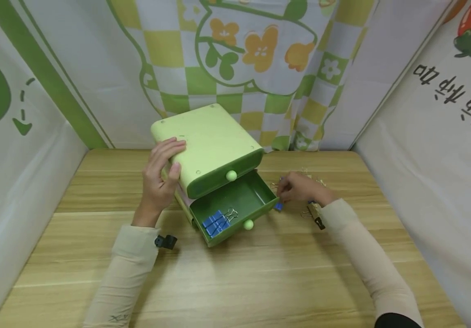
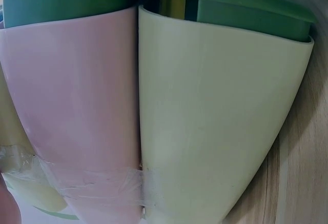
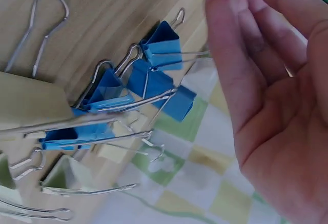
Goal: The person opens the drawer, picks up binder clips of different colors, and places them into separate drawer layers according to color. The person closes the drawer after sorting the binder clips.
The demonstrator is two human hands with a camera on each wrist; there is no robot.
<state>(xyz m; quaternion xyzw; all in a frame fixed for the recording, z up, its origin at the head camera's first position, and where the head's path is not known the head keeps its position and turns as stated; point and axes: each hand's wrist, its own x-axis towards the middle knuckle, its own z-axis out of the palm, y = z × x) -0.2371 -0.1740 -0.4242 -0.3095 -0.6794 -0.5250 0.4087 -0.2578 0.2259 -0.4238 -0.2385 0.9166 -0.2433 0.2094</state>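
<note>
In the head view a small light-green drawer unit (image 1: 215,136) stands on the table, its lower drawer (image 1: 241,202) pulled out. Several blue binder clips (image 1: 217,223) lie in that drawer's near left corner. My left hand (image 1: 158,180) rests on the unit's left side, fingers and thumb lying over its top edge. To the right of the drawer, my right hand (image 1: 301,187) has its fingers bent together at a blue binder clip (image 1: 278,206), seemingly pinching it; the fingertips are partly hidden. Beside that hand, blue binder clips (image 3: 159,83) lie loose in the right wrist view.
A gold binder clip (image 1: 314,213) lies under the right wrist, and pale yellow binder clips (image 3: 66,175) are scattered behind the hand. The upper drawer (image 1: 225,175) is closed. A patterned curtain (image 1: 256,50) hangs at the table's back edge. White printed side panels (image 1: 436,150) flank the table.
</note>
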